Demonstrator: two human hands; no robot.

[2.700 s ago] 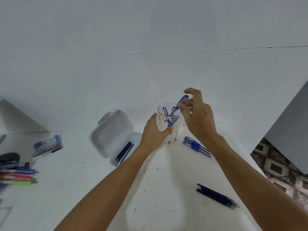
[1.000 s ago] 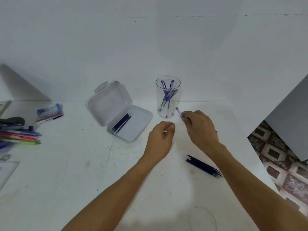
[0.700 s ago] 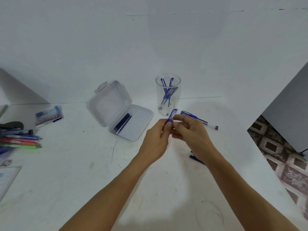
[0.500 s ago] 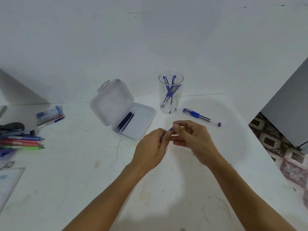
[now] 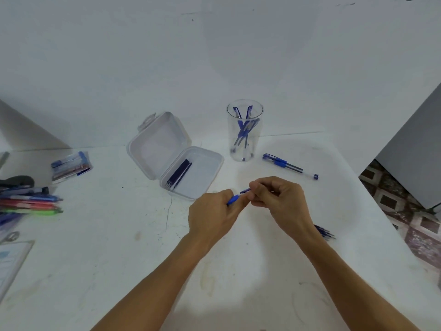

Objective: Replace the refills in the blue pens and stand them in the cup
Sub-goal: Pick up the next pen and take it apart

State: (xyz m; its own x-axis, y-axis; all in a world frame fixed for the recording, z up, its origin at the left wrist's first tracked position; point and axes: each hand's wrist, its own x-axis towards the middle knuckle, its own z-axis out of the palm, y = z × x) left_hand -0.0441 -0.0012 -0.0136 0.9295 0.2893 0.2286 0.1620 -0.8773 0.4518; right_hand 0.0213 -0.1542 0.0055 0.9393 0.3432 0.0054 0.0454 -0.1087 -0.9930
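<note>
Both hands hold one blue pen above the middle of the white table. My left hand grips its blue grip end, and my right hand pinches the other end; most of the pen is hidden by fingers. Behind them stands a clear cup holding several blue pens. Another blue pen lies on the table to the right of the cup. An open clear plastic box to the left holds several dark refills.
More dark refills lie behind my right forearm. Coloured pens and a packet sit at the far left, a card at the left edge. The table's right edge drops to a patterned floor.
My right hand left the cup, picked a pen off the table beside it and brought it to my left hand; both hands now hold it nearer to me.
</note>
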